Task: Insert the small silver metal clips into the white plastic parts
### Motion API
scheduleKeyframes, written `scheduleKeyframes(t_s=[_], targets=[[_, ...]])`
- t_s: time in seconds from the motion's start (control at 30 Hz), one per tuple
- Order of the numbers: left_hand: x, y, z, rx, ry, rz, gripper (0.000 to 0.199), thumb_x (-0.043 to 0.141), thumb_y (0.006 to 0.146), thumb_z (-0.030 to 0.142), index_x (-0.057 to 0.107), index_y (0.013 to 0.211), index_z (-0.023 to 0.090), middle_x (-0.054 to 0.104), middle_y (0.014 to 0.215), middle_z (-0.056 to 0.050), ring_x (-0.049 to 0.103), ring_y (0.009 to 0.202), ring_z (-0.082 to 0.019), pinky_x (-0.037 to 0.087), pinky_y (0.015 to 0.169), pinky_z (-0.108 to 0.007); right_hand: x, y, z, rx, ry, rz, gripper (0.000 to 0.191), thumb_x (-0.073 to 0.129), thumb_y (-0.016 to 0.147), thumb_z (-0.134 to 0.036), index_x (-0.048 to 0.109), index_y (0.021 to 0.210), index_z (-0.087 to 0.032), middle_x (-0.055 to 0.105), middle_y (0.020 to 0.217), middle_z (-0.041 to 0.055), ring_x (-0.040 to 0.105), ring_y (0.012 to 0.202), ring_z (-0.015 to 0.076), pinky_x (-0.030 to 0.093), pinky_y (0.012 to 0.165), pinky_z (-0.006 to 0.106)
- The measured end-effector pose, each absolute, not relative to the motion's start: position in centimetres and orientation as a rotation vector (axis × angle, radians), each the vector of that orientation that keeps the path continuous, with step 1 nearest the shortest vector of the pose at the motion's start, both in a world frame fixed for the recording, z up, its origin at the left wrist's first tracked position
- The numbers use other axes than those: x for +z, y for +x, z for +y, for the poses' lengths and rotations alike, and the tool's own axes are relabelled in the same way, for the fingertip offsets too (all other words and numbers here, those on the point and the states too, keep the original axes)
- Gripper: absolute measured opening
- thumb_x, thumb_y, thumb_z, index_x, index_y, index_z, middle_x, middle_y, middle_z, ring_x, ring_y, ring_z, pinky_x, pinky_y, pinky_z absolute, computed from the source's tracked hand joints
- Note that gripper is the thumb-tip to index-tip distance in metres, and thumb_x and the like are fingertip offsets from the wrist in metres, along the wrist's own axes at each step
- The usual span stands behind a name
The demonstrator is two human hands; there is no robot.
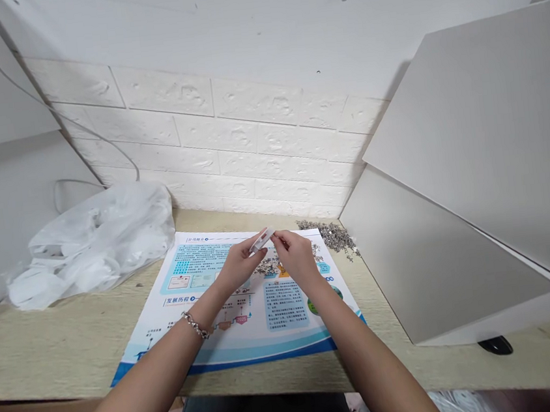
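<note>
A small white plastic piece [261, 240] is held up over a printed sheet [251, 353]. My left hand [236, 262] is closed on its lower left part, with the thumb in front. At the piece's upper right end, the fingers of my right hand [295, 251] are pinched together. Whether they grip the piece itself or something tiny at its edge cannot be made out. Below the hands, small shiny metal parts [266, 268] lie scattered on the sheet. A bigger heap of metal parts [336, 236] sits by the sheet's upper right corner, too small to name singly.
On the left of the table [73, 345] lies a clear plastic bag [111, 239] with white pieces inside. White panels [457, 252] lean on the right, a black object [496, 346] under their lower edge. A white brick-pattern wall [239, 144] closes the back; a cable [95, 130] hangs left.
</note>
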State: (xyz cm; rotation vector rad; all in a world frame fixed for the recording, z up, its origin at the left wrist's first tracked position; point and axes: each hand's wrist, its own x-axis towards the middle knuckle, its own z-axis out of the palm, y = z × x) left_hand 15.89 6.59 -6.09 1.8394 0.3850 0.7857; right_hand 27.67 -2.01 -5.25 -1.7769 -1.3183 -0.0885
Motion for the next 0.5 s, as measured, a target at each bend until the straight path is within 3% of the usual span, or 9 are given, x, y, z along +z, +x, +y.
scheduleKeyframes(t_s=[0.13, 0.3, 0.37, 0.5], targets=[[-5.9, 15.9, 6.6, 0.799, 1.805, 0.435, 0.040, 0.052, 0.076, 0.025, 0.059, 0.115, 0.019, 0.063, 0.109, -0.005, 0.056, 0.097, -0.018, 0.044, 0.084, -0.030, -5.1, 27.6, -2.0, -0.033, -1.746, -1.300, 0.027, 0.039, 0.085, -0.029, 0.064, 0.082, -0.019, 0.060, 0.068, 0.0015, 0.050, 0.061, 0.0129, 0.035, 0.059, 0.023], [-5.9, 15.9, 6.7, 0.775, 1.739, 0.546, 0.028, 0.055, 0.073, 0.030, 0.064, 0.095, 0.015, 0.060, 0.068, 0.000, 0.047, 0.060, -0.012, 0.040, 0.058, -0.025, -4.7, 28.0, -2.0, -0.061, -1.733, -1.112, 0.030, 0.043, 0.082, -0.034, 0.065, 0.071, -0.017, 0.056, 0.072, 0.0034, 0.049, 0.070, 0.0141, 0.038, 0.064, 0.025], [-6.1, 16.0, 6.9, 0.773, 1.670, 0.595, 0.023, 0.057, 0.071, 0.032, 0.063, 0.086, 0.015, 0.054, 0.061, 0.001, 0.044, 0.057, -0.011, 0.038, 0.055, -0.024, -4.5, 28.4, -2.2, -0.041, -1.688, -1.031, 0.031, 0.047, 0.080, -0.040, 0.066, 0.072, -0.017, 0.053, 0.071, 0.0024, 0.048, 0.070, 0.0139, 0.039, 0.064, 0.025], [-6.7, 16.4, 7.4, 0.788, 1.453, 0.572, 0.021, 0.060, 0.068, 0.030, 0.061, 0.082, 0.015, 0.056, 0.067, 0.000, 0.048, 0.063, -0.012, 0.039, 0.059, -0.025, -4.5, 29.0, -2.2, 0.292, -1.502, -0.858, 0.032, 0.053, 0.074, -0.045, 0.063, 0.080, -0.016, 0.052, 0.059, -0.0020, 0.047, 0.054, 0.0107, 0.038, 0.052, 0.023]])
